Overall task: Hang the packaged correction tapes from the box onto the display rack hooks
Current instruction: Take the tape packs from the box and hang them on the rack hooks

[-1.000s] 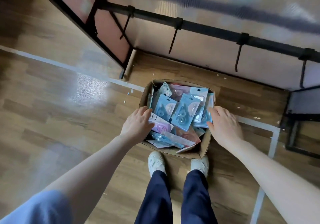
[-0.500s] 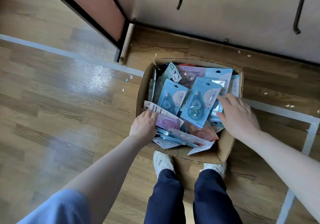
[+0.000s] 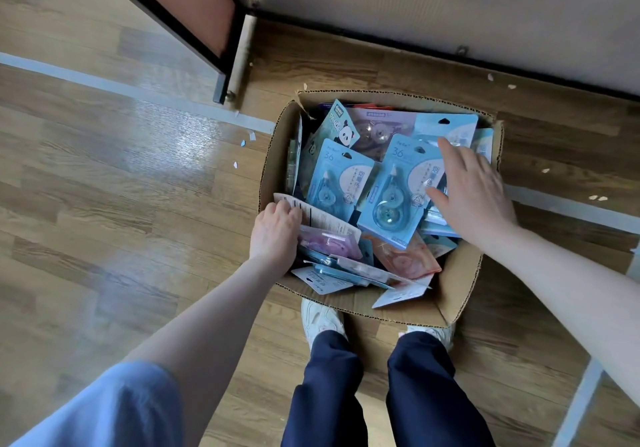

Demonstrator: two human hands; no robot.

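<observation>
An open cardboard box (image 3: 460, 290) stands on the wood floor, full of packaged correction tapes. Two blue packages (image 3: 388, 200) marked 36 lie on top, with a panda-print package (image 3: 341, 128) behind them. My left hand (image 3: 275, 235) is at the box's left rim, its fingers curled over the edge of a white-backed pink package (image 3: 329, 242). My right hand (image 3: 474, 190) lies spread with straight fingers on the blue packages at the right side. An orange package (image 3: 408, 259) lies near the front. No rack hooks are in view.
The rack's black frame leg (image 3: 228, 48) and brown panel (image 3: 194, 3) stand behind the box to the left. A pale tape line (image 3: 138, 93) crosses the floor. My shoes (image 3: 320, 318) touch the box's near side. Paper scraps dot the floor.
The view has dropped closer to the box, and the hooks have left the frame. My right hand slid inward over the blue packages. My left hand stays at the left rim.
</observation>
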